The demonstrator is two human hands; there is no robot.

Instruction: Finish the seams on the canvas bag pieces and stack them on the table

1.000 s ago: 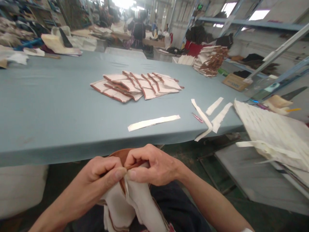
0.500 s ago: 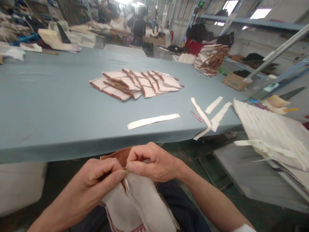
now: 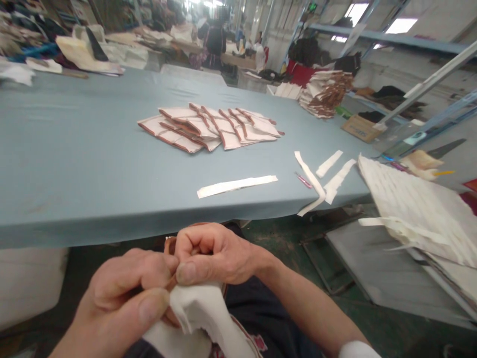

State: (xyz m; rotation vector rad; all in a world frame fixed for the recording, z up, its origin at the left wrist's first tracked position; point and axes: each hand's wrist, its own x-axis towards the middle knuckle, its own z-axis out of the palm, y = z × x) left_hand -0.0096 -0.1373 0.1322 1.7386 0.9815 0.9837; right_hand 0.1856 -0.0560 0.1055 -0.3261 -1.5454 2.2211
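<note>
Head view: left hand (image 3: 124, 293) and right hand (image 3: 214, 256) pinching brown-edged white cloth (image 3: 203, 303), near side, below table (image 3: 93, 164) edge. Handling seemingly unfinished; similar pieces (image 3: 229, 132) lie farther off, finished or waiting unclear.

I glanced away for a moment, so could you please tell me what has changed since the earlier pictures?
The left hand has moved leftward and lower, the right hand leftward, and their thumbs now sit farther apart. The off-white cloth, spread flatter half a second ago, is now curled; both hands appear to keep their grip. The brown-edged pieces and long cream strip lie as before.
</note>
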